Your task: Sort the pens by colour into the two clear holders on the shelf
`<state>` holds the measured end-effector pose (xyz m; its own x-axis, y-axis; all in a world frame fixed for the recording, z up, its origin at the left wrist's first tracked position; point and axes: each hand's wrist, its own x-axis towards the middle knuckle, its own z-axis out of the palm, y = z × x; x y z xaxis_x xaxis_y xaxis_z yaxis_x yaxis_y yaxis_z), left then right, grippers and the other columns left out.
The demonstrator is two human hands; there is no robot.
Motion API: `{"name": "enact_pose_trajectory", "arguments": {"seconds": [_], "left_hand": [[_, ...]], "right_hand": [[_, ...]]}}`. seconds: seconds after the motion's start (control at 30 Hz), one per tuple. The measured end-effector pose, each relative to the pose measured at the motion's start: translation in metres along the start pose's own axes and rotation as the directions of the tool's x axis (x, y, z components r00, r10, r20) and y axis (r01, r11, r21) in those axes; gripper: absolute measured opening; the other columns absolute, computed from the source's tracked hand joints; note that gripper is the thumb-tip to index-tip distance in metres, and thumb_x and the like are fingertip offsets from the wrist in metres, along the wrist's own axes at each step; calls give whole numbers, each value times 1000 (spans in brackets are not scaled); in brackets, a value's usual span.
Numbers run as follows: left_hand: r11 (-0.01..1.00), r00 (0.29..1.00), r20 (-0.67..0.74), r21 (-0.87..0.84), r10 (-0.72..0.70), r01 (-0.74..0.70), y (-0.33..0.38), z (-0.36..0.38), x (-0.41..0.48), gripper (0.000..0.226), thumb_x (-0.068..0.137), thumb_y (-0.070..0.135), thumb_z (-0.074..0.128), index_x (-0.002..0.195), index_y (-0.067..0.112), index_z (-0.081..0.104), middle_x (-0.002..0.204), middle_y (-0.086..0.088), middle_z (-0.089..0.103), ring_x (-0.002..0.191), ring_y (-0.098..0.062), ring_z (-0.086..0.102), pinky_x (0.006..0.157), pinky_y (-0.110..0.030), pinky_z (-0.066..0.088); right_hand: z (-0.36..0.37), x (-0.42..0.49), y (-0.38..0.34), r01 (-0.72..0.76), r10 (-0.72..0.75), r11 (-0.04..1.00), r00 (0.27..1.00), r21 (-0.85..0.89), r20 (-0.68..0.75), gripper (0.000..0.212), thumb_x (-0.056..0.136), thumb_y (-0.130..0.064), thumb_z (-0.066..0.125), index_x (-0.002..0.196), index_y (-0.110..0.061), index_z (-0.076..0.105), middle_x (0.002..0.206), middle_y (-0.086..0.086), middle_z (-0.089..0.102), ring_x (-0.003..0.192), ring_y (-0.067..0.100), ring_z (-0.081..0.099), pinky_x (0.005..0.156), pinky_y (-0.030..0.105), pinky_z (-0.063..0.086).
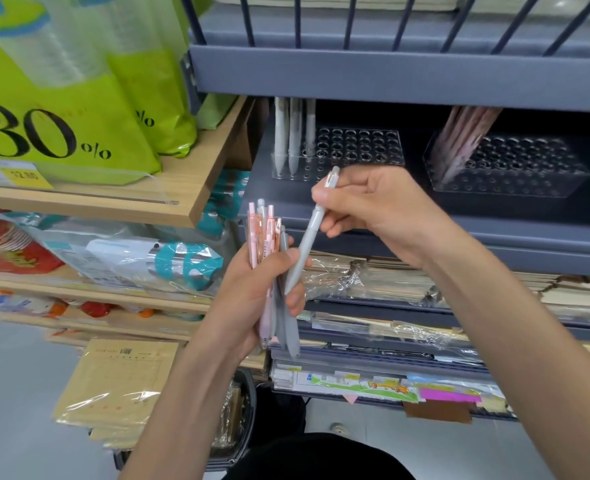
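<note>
My left hand (252, 299) grips a bundle of pink and grey pens (269, 258), tips down, below the dark shelf. My right hand (373, 209) pinches a single grey pen (307, 240) near its clicker end; the pen slants down-left and its tip touches my left fingers. On the shelf behind, the left clear holder (356, 147) has three grey-white pens (292, 133) upright at its left end. The right clear holder (515, 168) carries several pink pens (463, 140) leaning at its left end.
A grey shelf edge (390, 77) overhangs the holders closely. Wrapped notebooks (390, 278) fill the tiers below. On the left a wooden shelf (196, 188) bears green sale bags (79, 126). Paper packs (113, 386) lean near the floor.
</note>
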<state>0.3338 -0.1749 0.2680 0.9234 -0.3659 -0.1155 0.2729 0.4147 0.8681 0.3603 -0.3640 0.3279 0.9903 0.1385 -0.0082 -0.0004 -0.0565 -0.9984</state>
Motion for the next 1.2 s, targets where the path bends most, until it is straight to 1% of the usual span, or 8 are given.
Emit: {"name": "enact_pose_trajectory", "arguments": {"seconds": [0.13, 0.33, 0.47, 0.63, 0.77, 0.93, 1.07, 1.2], "left_hand": [[1000, 1000, -28, -18, 7, -8, 0, -4, -1, 18, 88, 13, 63, 99, 9, 49, 80, -7, 65, 42, -16, 45, 42, -28, 41], [997, 1000, -21, -73, -12, 10, 2, -13, -4, 27, 82, 6, 54, 103, 10, 37, 78, -9, 60, 43, -15, 42, 42, -26, 40], [997, 1000, -17, -76, -9, 8, 3, -18, -7, 35, 80, 5, 52, 110, 9, 35, 76, -9, 60, 42, -17, 43, 41, -26, 40], [998, 999, -53, -57, 4, -7, 4, -23, -9, 27, 80, 5, 57, 103, 8, 45, 84, -11, 64, 46, -19, 49, 43, -29, 43], [999, 997, -69, -30, -24, 22, 2, -24, -12, 6, 79, 7, 63, 84, 10, 64, 76, -12, 60, 50, -22, 52, 44, -31, 44], [997, 994, -101, -63, -43, 37, 3, -25, -16, 33, 80, 6, 67, 105, 8, 46, 71, -10, 52, 52, -19, 53, 43, -28, 44], [999, 995, -96, -39, -32, 29, 5, -29, -19, 27, 80, 7, 69, 96, 7, 47, 68, -9, 52, 51, -19, 53, 44, -28, 45], [998, 996, -83, -55, -16, 11, 6, -30, -21, 11, 80, 7, 70, 83, 7, 60, 74, -14, 62, 53, -21, 56, 44, -29, 45]], "right_hand": [[-3, 6, -17, 130, -122, 991, 979, 40, -166, 7, 91, -5, 64, 96, -3, 68, 78, 9, 72, 65, 17, 66, 64, 25, 59], [-16, 20, -26, 420, -338, 907, 719, -8, -608, 36, 92, 3, 60, 68, -23, 69, 70, -5, 73, 71, 16, 70, 81, 35, 59], [-13, 33, -18, 330, -373, 926, 718, -184, -588, 27, 93, -4, 58, 77, -24, 67, 67, -12, 72, 72, 9, 69, 79, 31, 58], [-8, 62, -22, 136, -394, 878, 748, -458, -534, 14, 89, -26, 58, 83, -19, 69, 91, 10, 73, 95, 31, 68, 92, 49, 51], [-2, 77, -32, 26, -328, 839, 821, -543, -468, 39, 93, -39, 54, 115, -10, 67, 120, 9, 68, 115, 29, 60, 104, 43, 42], [6, 84, -34, 1, -389, 714, 832, -700, -396, 45, 98, -47, 50, 128, -15, 58, 135, 6, 59, 124, 24, 51, 99, 22, 31], [8, 91, -30, -17, -362, 740, 833, -672, -419, 47, 94, -48, 54, 126, -12, 59, 128, 7, 62, 120, 24, 55, 104, 32, 39], [6, 94, -29, -35, -349, 739, 835, -673, -426, 35, 94, -48, 53, 107, -16, 60, 101, 2, 59, 94, 18, 54, 82, 26, 39]]}}
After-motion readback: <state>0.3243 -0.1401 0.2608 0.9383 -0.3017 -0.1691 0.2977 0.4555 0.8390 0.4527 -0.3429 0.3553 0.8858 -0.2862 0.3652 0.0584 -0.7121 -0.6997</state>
